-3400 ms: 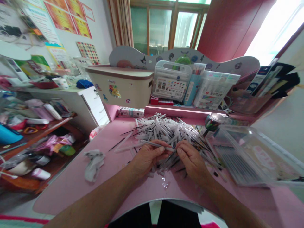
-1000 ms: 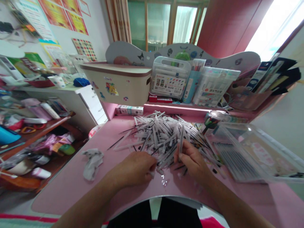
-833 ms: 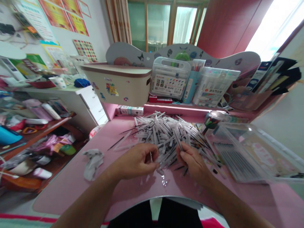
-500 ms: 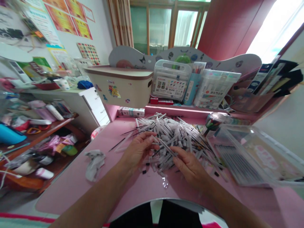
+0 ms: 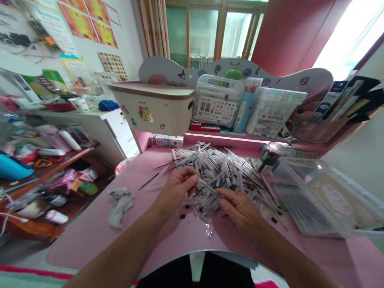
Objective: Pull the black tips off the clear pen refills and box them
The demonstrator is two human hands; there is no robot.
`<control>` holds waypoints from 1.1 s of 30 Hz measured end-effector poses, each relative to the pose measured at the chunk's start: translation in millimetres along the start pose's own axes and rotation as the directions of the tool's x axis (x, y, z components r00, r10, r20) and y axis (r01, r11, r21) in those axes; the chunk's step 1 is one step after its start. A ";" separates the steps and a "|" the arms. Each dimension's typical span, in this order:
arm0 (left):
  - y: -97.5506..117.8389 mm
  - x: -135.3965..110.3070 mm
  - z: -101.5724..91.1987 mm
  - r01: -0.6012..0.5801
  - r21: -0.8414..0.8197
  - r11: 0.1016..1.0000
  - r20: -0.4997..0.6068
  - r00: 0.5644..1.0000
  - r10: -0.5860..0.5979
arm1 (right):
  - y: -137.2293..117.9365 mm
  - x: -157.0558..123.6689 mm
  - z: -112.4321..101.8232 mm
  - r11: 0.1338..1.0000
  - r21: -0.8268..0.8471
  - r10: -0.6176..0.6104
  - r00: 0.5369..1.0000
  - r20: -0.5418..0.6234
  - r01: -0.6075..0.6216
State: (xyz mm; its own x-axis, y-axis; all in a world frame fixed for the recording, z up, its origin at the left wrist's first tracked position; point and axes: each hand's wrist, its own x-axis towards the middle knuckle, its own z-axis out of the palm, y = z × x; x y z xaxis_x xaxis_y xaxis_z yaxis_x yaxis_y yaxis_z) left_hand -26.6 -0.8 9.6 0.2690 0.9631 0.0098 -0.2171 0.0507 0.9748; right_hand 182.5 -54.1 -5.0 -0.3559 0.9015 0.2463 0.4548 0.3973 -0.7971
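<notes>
A slim whitish pen barrel (image 5: 209, 187) slants between my two hands over the near side of a heap. My right hand (image 5: 241, 208) grips its lower right end between thumb and fingers. At the upper left end, the fingertips of my left hand (image 5: 179, 186) are pinched together; any small part between them is hidden. Beneath and beyond lies a big loose pile of pen parts (image 5: 223, 164), clear and white tubes mixed with thin black refills. A small black cap (image 5: 183, 216) sits on the pink desk (image 5: 99, 240) below my left hand.
On the right stands a clear plastic box (image 5: 300, 234) with grey pens (image 5: 303, 208) in a row. A drink can (image 5: 271, 154) is behind it. Crumpled tissue (image 5: 120, 208) lies at left. A cream bin (image 5: 162, 116) and marker cases (image 5: 219, 104) line the shelf.
My left fingers have closed up a little around the barrel's upper end and the barrel has shifted slightly. My right hand stays nearly still.
</notes>
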 end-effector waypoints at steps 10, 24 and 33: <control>-0.2 -2.2 -3.7 -0.113 0.262 0.958 0.138 0.987 0.079 | 3.2 -2.9 -0.7 0.971 0.178 0.163 0.987 0.002 -0.160; -15.3 -6.8 8.9 -0.150 0.115 0.982 0.075 0.987 0.142 | 11.4 -2.4 0.3 0.845 0.476 0.245 0.968 0.057 -0.242; -21.8 2.5 8.7 -0.086 -0.054 0.995 -0.071 0.994 0.083 | -8.2 4.9 -14.2 0.547 0.820 0.153 0.983 0.099 -0.167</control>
State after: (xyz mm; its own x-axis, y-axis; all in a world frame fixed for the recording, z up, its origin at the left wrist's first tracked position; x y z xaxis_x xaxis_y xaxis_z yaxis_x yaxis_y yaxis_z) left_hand -13.0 -1.8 -9.6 0.1833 0.9802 0.0745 -0.2897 -0.0185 0.9569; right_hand 188.6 -50.5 10.6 -0.3611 0.9302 0.0660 -0.3614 -0.0744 -0.9294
